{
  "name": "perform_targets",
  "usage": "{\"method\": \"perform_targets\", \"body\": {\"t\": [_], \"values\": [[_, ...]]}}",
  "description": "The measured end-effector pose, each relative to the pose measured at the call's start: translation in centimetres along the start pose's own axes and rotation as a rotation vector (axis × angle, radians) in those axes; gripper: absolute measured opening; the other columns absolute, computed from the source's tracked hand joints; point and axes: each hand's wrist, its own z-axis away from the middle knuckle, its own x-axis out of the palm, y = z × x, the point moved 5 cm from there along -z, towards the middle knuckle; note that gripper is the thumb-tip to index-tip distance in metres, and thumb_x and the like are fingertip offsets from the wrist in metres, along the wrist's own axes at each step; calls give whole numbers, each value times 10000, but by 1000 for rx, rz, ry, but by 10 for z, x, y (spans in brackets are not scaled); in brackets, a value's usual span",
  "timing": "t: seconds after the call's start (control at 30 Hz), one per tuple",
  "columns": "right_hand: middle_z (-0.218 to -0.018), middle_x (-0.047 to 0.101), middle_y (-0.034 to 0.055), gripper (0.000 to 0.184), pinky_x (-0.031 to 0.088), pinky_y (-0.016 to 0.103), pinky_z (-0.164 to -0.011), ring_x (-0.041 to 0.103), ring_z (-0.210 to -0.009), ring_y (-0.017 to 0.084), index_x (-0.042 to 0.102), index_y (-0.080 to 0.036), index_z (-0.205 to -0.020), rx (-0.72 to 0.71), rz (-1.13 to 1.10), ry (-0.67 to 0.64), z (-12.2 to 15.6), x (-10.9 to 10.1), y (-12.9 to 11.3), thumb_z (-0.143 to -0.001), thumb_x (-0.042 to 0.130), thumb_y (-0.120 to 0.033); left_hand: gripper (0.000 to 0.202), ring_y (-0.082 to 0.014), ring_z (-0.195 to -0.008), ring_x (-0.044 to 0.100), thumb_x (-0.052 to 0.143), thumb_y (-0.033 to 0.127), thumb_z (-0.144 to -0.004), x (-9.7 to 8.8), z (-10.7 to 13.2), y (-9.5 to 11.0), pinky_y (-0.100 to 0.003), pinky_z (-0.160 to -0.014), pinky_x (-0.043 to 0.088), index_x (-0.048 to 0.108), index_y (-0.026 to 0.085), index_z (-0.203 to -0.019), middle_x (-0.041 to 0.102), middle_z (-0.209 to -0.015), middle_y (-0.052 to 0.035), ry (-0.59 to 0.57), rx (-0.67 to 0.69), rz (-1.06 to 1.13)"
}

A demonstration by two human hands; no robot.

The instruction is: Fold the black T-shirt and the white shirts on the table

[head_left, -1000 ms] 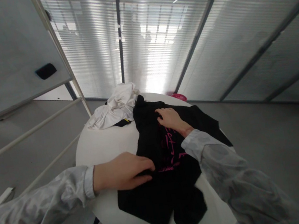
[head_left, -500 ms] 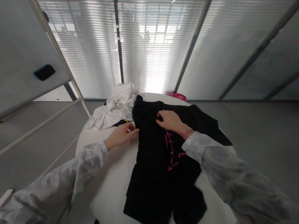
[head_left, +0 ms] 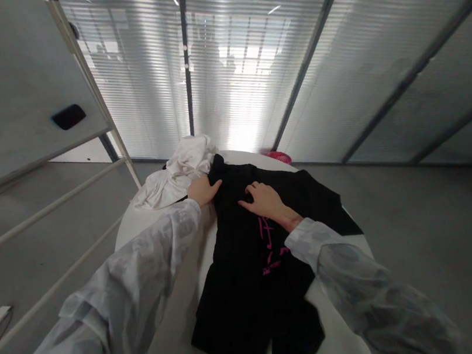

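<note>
A black T-shirt [head_left: 251, 275] with pink lettering lies spread on a round white table [head_left: 170, 305]. My left hand [head_left: 203, 190] reaches to the shirt's far left edge, beside the white garment, with fingers stretched toward the black cloth and touching it. My right hand [head_left: 264, 200] rests flat on the shirt's upper middle, just above the pink print, fingers apart and pressing the cloth. Both arms wear pale grey sleeves.
A crumpled white garment [head_left: 177, 174] lies at the table's far left edge. A pink object [head_left: 279, 156] peeks from behind the table. A whiteboard on a white frame [head_left: 95, 97] stands at the left. Glass walls with blinds stand behind; grey floor surrounds.
My left hand has moved from the shirt's near left edge up along it to the far edge by the white garment. My right hand stayed on the shirt, shifting slightly.
</note>
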Motion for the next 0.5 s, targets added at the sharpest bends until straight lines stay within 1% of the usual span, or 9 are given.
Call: {"method": "perform_targets", "body": {"t": [0.03, 0.07, 0.1, 0.2, 0.27, 0.33, 0.4, 0.5], "values": [[-1313, 706, 163, 508, 504, 442, -1046, 677, -1200, 341, 697, -200, -1263, -2, -3, -4, 0, 0, 0, -1049, 618, -654, 689, -369, -1117, 778, 574, 753, -989, -2, -4, 0, -397, -923, 583, 715, 122, -1226, 810, -1145, -234, 44, 2, -25], [-1314, 706, 161, 511, 504, 440, -1049, 677, -1202, 340, 697, -202, -1263, -3, -6, -7, 1, 0, -1, -1044, 626, -658, 697, -381, -1143, 770, 573, 745, -990, -3, -9, 0, -410, -934, 583, 706, 112, -1249, 798, -1188, -250, 61, 6, -39], [-1314, 707, 158, 514, 505, 439, -1051, 677, -1202, 338, 697, -205, -1262, -5, -8, -8, 1, -1, -1, -1038, 636, -664, 697, -387, -1148, 769, 566, 743, -992, -3, -13, 0, -416, -939, 583, 713, 107, -1238, 795, -1190, -259, 53, 9, -45], [-1301, 710, 147, 533, 511, 437, -1048, 680, -1187, 333, 699, -208, -1256, -14, -12, -8, 1, -1, -2, -1019, 659, -683, 601, -361, -1081, 786, 593, 693, -993, -2, -26, 1, -394, -929, 585, 761, 125, -1098, 815, -1026, -230, -30, -8, 5], [-1300, 709, 147, 541, 513, 437, -1048, 679, -1186, 330, 700, -208, -1250, -19, -14, -7, 1, -1, -3, -1015, 658, -694, 453, -325, -972, 800, 648, 581, -982, 0, -33, 1, -370, -890, 590, 774, 147, -1007, 813, -893, -185, -86, -31, 78], [-1304, 707, 150, 546, 510, 439, -1056, 676, -1193, 331, 699, -207, -1255, -22, -15, -10, 2, -1, -4, -1019, 650, -697, 319, -302, -898, 800, 671, 463, -966, 0, -39, 2, -358, -854, 590, 773, 161, -971, 811, -859, -152, -104, -40, 132], [-1309, 708, 153, 550, 507, 441, -1067, 676, -1201, 334, 700, -206, -1265, -20, -16, -16, 4, 0, -4, -1021, 646, -696, 269, -306, -966, 797, 644, 408, -971, -3, -45, 6, -362, -881, 584, 770, 172, -1001, 826, -959, -150, -56, -29, 149], [-1334, 712, 163, 572, 498, 447, -1092, 679, -1226, 344, 695, -199, -1299, -13, -34, -20, 6, 0, -6, -1029, 628, -700, 323, -328, -1175, 749, 539, 421, -1035, -16, -55, 13, -382, -979, 552, 753, 189, -1108, 811, -1166, -163, 63, -7, 166]]}}
